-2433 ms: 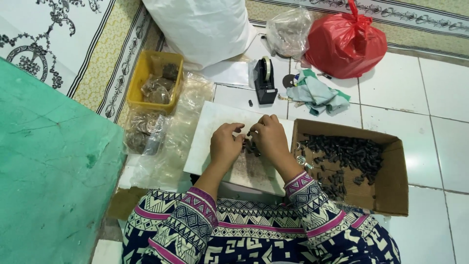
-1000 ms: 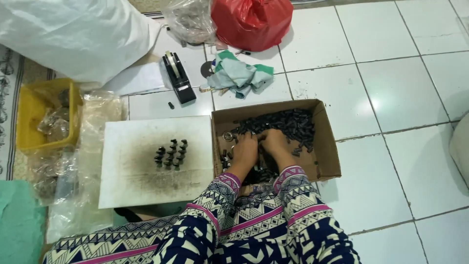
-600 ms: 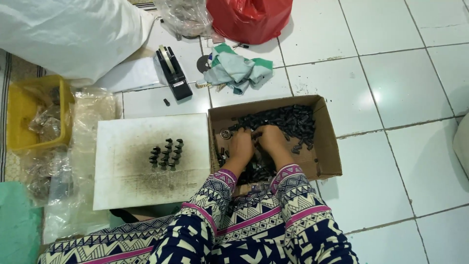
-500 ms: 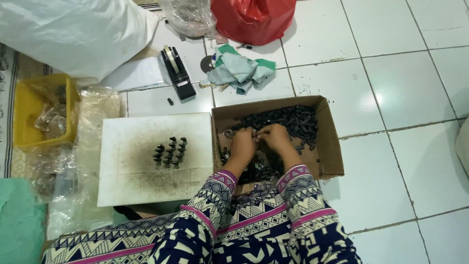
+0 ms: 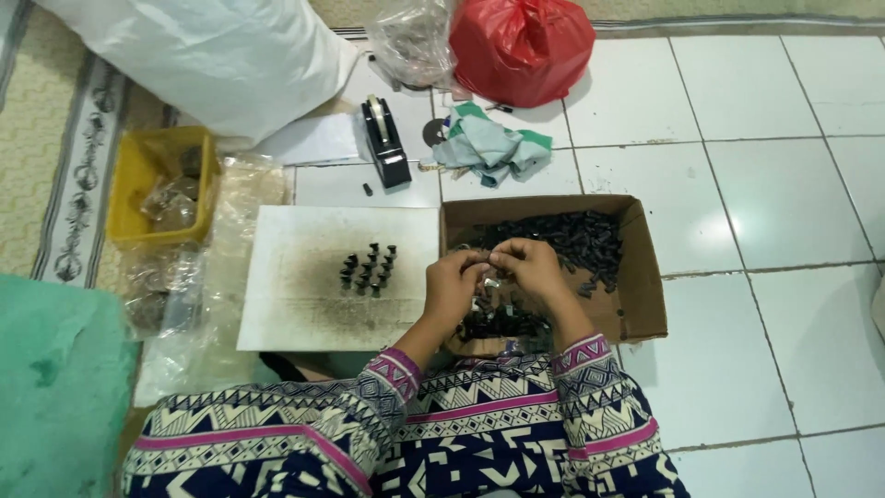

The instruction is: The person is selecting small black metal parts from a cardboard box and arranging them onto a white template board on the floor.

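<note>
My left hand (image 5: 454, 288) and my right hand (image 5: 531, 269) meet over the left part of an open cardboard box (image 5: 647, 293) filled with many small black parts (image 5: 570, 238). Their fingertips pinch a small black and metallic part (image 5: 486, 277) between them. To the left lies a white board (image 5: 304, 309) smudged dark in the middle, with several small black pieces (image 5: 369, 269) standing on it in short rows.
A yellow tray (image 5: 138, 184) with clear bags sits far left beside loose plastic sheets (image 5: 198, 304). Behind are a black tape dispenser (image 5: 385, 143), a green-white cloth (image 5: 489, 148), a red bag (image 5: 521, 46), a clear bag (image 5: 410, 41) and a large white sack (image 5: 207, 55). Green fabric (image 5: 51, 397) lies near left.
Both hands went from the white board over to the box and dug among the black parts. Now they are lifted slightly, pinching a part together.
</note>
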